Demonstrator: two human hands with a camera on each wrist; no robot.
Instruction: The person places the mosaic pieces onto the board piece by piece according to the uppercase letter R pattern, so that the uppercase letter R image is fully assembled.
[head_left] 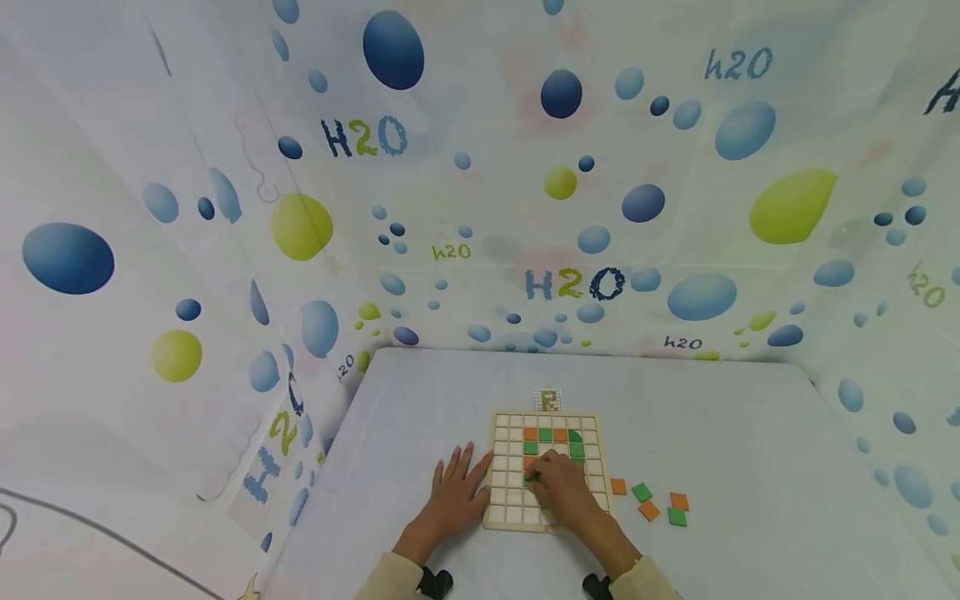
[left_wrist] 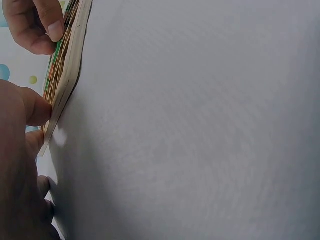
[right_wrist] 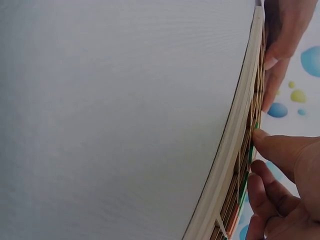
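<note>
A square wooden grid board (head_left: 504, 517) lies on the white table, with orange and green tiles set in some of its squares. One green tile (head_left: 575, 436) in the upper row has a rounded corner. Over the middle of the board, my right hand (head_left: 562, 487) pinches a green tile (head_left: 531, 480) at its square, just below an orange tile (head_left: 529, 462); the fingers partly cover it. My left hand (head_left: 453, 496) lies with fingers spread at the board's left edge, its thumb and index finger (left_wrist: 37, 107) against the frame in the left wrist view.
Right of the board lie several loose tiles, among them an orange tile (head_left: 618, 487) close to its edge and a green tile (head_left: 677, 517) farther out. A small pattern card (head_left: 548, 399) sits just beyond the board's far edge. A printed curtain (head_left: 480, 208) surrounds the table.
</note>
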